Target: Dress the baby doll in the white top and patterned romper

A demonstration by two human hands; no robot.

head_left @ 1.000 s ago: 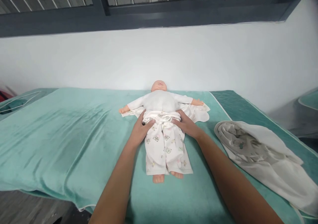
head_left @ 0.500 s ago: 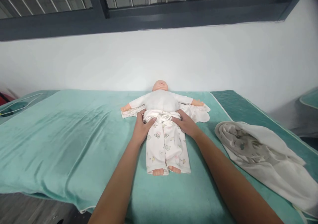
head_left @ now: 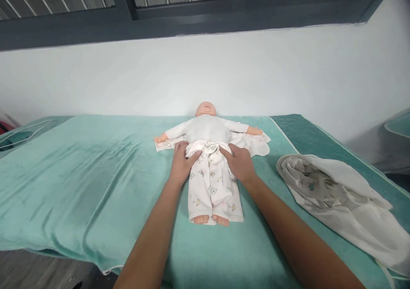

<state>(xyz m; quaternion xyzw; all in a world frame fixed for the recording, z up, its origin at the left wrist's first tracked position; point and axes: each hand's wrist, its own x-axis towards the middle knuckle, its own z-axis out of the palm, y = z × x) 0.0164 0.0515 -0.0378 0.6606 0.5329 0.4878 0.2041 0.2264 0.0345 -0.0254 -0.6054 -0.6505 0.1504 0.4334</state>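
A baby doll (head_left: 205, 126) lies on its back, its arms spread sideways and its head toward the wall. White printed baby pants (head_left: 211, 186) cover its legs, with the toes showing at the cuffs. My left hand (head_left: 183, 160) grips the bunched waistband on one side, thumb on top. On the other side my right hand (head_left: 238, 160) pinches the waistband the same way. The doll's upper body is in plain white, and a printed baby shirt (head_left: 253, 143) is spread flat beneath its arms and back.
A green sheet (head_left: 96, 173) covers the bed under the doll. To the right lies a crumpled white cloth bundle (head_left: 339, 203). The white wall (head_left: 160, 75) rises behind the bed, below a dark window frame (head_left: 224, 22) with metal bars.
My right hand has shifted slightly, its fingers now more tucked in at the waistband. The pant legs and the doll's feet have moved a little to the left.
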